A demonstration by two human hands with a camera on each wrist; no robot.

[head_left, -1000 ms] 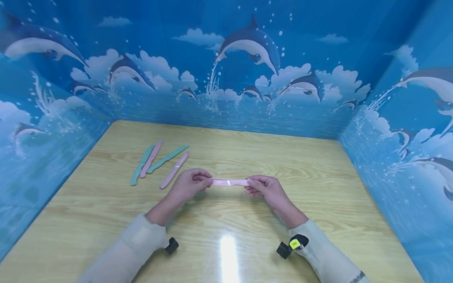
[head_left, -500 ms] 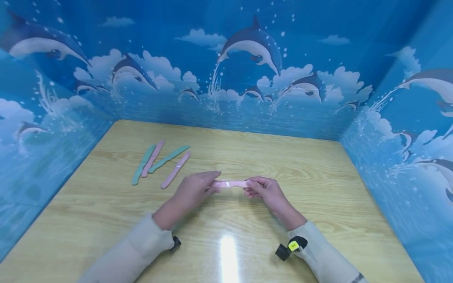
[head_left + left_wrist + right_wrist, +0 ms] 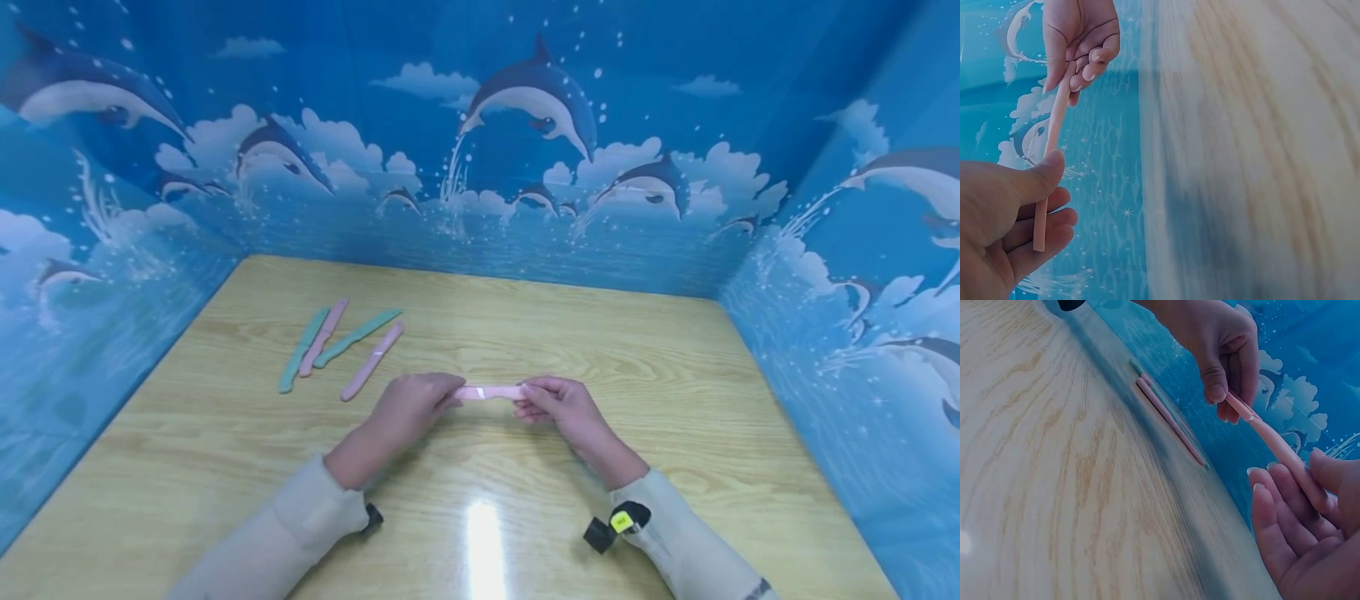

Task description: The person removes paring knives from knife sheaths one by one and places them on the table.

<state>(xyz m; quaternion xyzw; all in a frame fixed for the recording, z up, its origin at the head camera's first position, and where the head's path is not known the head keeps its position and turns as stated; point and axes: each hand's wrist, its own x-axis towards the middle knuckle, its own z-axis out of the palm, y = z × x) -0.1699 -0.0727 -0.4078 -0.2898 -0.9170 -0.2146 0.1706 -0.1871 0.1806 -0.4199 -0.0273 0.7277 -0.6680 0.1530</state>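
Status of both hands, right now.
Left hand: closed, holding the slim pink tool.
Right hand: closed, holding the same tool, toward its other end.

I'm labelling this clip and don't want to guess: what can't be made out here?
Head view: both ends of the held pink piece, covered by the left hand and right hand.
Head view: the white patch on it, too small to tell print from glare.
Right wrist view: much of the green pieces, behind the nearer pink piece.
Left wrist view: the tabletop grain, blurred.
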